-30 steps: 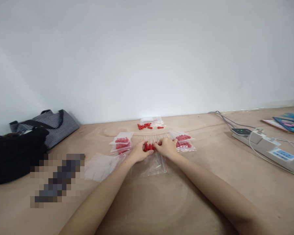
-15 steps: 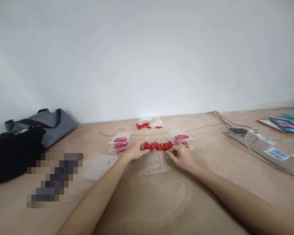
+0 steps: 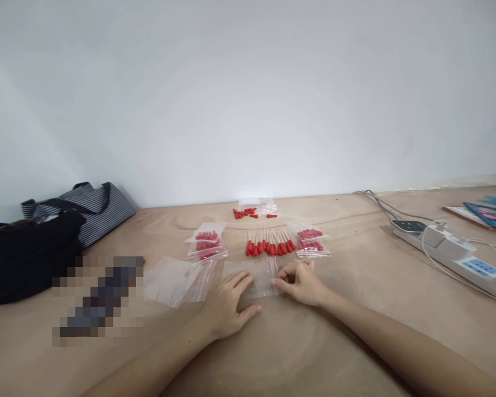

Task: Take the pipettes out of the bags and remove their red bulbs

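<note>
A clear zip-lock bag (image 3: 261,278) with a red seal line lies flat in front of me. My left hand (image 3: 231,306) rests on its left part, fingers spread and nothing held. At the bag's sealed right edge, my right hand (image 3: 300,282) has its fingers curled and thumb closed on the edge. Just beyond the bag is a row of pale thin sticks with red bulbous heads (image 3: 270,248), heads toward me. Filled bags of red-headed pieces are stacked left (image 3: 207,242) and right (image 3: 313,241) of the row.
More clear bags (image 3: 173,280) lie at my left. Loose red pieces (image 3: 244,212) and another bag (image 3: 256,203) are near the wall. A striped bag (image 3: 103,212) and black bag (image 3: 37,259) sit far left. Right are a power strip (image 3: 450,256) with cables and colourful flat items (image 3: 488,215).
Both hands have drawn back from the red-headed sticks toward me. My left hand has come down onto the clear bag; my right has moved to its sealed edge.
</note>
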Available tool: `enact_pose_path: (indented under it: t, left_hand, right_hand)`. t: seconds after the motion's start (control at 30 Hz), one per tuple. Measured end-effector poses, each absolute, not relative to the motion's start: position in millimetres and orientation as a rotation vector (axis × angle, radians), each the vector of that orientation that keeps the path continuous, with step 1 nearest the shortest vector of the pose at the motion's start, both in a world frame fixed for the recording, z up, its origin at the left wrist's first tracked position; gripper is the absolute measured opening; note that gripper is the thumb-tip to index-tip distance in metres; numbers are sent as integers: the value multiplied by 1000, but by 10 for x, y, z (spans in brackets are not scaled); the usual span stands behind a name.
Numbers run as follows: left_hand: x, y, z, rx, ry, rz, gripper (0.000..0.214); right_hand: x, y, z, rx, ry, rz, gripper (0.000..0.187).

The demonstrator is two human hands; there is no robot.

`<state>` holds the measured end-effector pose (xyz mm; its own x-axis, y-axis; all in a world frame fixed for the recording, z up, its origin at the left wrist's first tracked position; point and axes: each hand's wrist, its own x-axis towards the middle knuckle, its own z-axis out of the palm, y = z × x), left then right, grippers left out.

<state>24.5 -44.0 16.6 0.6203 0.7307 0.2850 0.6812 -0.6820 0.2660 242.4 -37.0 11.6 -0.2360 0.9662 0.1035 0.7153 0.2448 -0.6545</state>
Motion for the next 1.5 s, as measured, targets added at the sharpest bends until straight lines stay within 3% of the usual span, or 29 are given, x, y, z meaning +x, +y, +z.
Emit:
enact_pose_path:
  t: [0.17,0.43,0.6,0.73,0.83,1.03,1.27,1.5]
  left_hand:
    - [301,-479,92,2908,1098,708,40]
    - [-295,-373,469,3105,1183,1073,38]
    - [-1125,-255,521,3061,1448,580,37]
    - [-1502,-382,350,2812,1570,179,48]
    - [-1477,-485,278,2666,1622,162,54]
    - [-1039,-503,331,2429,1785,-220,50]
    - [-789,-327,349,2276,2051,-201,53]
    - [-808,68,506,2475,2103,219,38]
  right_hand:
    - [2336,-444,140,-1364,-1875,905,41]
    - [2444,-367,59,-1337,-1722,851,43]
    - [2428,-346,-27,-1361,-1715,796,41]
    - [2408,-353,-36,-1359,-1754,758,39]
    - [2405,-357,-28,-1367,-1781,751,38]
    - [2399,-382,11,-1398,-1832,720,34]
    - [2396,-389,41,-1420,-1871,707,33]
    - [2381,-399,61,-1442,-1859,705,32]
